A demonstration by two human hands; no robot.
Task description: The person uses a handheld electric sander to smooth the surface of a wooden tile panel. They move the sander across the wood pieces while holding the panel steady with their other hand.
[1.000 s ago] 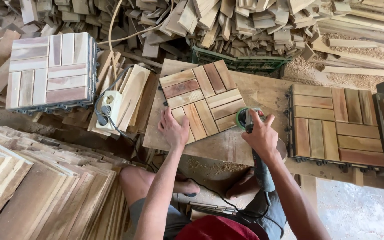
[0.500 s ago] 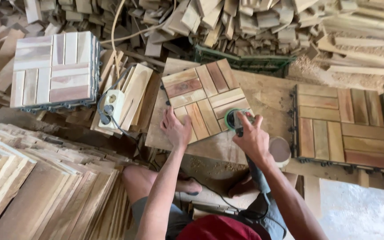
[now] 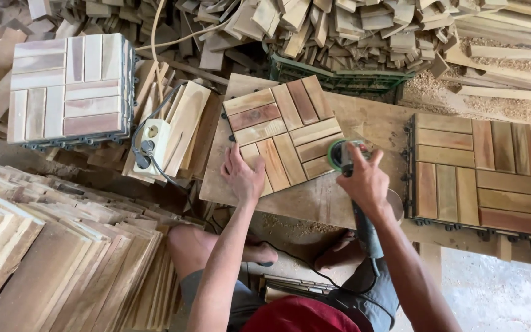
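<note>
The left hand (image 3: 243, 177) presses flat, fingers spread, on the near corner of the square slatted wooden tile (image 3: 283, 139). The right hand (image 3: 362, 182), fingers wrapped, holds the green-guarded handheld sander (image 3: 342, 155) at that tile's right edge. Sanding looks underway; next it needs steady passes inward across the slats.

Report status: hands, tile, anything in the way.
Left hand flat on the wooden tile, pinning its near corner. Right hand grips the sander at the tile's right edge. Power cord trails underneath; nothing blocking.

Wooden tile (image 3: 283, 136): tan, honey and red-brown slats, alternating-direction blocks. Sander (image 3: 342, 155): green rim, grey body. Second tile (image 3: 477, 173): orange-brown slats. Stacked tile (image 3: 67, 86): pale pinkish-grey. Socket block (image 3: 152, 140): cream. Crate (image 3: 339, 80): green.
</note>
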